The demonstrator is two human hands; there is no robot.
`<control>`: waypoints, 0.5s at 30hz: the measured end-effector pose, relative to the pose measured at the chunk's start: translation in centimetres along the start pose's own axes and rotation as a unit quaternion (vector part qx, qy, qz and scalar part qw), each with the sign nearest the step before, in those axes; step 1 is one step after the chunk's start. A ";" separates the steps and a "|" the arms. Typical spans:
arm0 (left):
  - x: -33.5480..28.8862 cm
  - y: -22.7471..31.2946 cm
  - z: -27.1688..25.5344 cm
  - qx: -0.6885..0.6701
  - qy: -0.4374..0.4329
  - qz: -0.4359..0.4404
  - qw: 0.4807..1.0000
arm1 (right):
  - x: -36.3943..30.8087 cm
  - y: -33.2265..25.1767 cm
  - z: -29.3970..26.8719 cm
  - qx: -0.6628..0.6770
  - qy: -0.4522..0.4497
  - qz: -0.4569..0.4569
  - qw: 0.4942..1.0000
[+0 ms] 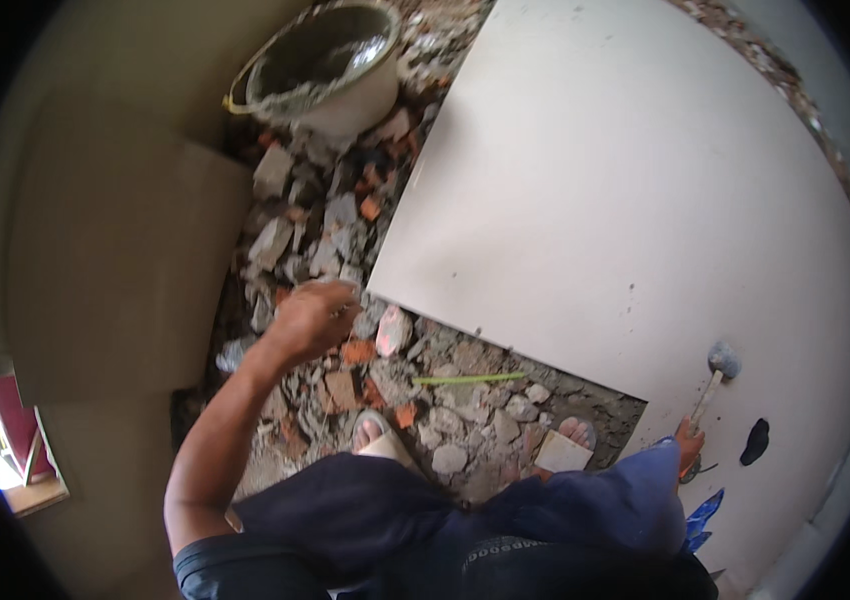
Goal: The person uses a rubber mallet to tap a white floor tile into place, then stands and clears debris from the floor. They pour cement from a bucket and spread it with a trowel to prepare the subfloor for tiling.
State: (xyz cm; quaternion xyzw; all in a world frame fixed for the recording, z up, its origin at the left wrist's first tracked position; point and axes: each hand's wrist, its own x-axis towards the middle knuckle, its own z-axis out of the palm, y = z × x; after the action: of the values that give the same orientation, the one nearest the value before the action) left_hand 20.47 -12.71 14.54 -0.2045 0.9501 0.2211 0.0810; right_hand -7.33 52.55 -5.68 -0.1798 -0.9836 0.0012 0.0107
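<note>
Hands split: left hand [315, 318] is raised over the rubble bed [345, 250], fingers curled in, looks pinched on something small and grey, can't tell what or whether it's really gripped. Right hand [687, 437] is mostly hidden behind the knee, closed round the handle of a rubber mallet [717, 372]; mallet head rests on the near right corner area of the big pale tile [625, 200], handle pointing back at the person, so it's parked within reach rather than mid-swing

Tile lies flat over the rubble, right and far of the left hand, its near left edge just beside the exposed brick and mortar chunks. Thin green stick [470, 379] lies on the rubble just near of that edge. Feet in sandals [370, 428] planted on the debris, squatting stance

Far left: bucket [320, 65] with grey mortar, sits at the far end of the rubble strip. Dark patch [755, 440] on the tile right of the mallet, unclear what
</note>
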 end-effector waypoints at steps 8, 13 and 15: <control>-21.3 11.2 -10.0 -0.156 0.235 -0.306 0.909 | 1.7 -11.5 -19.9 0.147 -0.067 -0.229 0.960; -25.7 20.3 -9.5 -0.142 0.141 -0.353 0.914 | -7.2 -17.5 -38.3 0.185 -0.210 -0.322 0.904; -25.5 21.9 -9.0 -0.152 0.104 -0.401 0.897 | -10.9 -16.8 -43.4 0.103 -0.273 -0.344 0.893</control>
State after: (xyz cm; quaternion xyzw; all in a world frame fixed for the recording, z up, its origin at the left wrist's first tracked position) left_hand 33.66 10.19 37.23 -0.6001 0.7451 0.2894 0.0315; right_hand -2.16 32.90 37.56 0.1790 -0.9427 0.1474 -0.2398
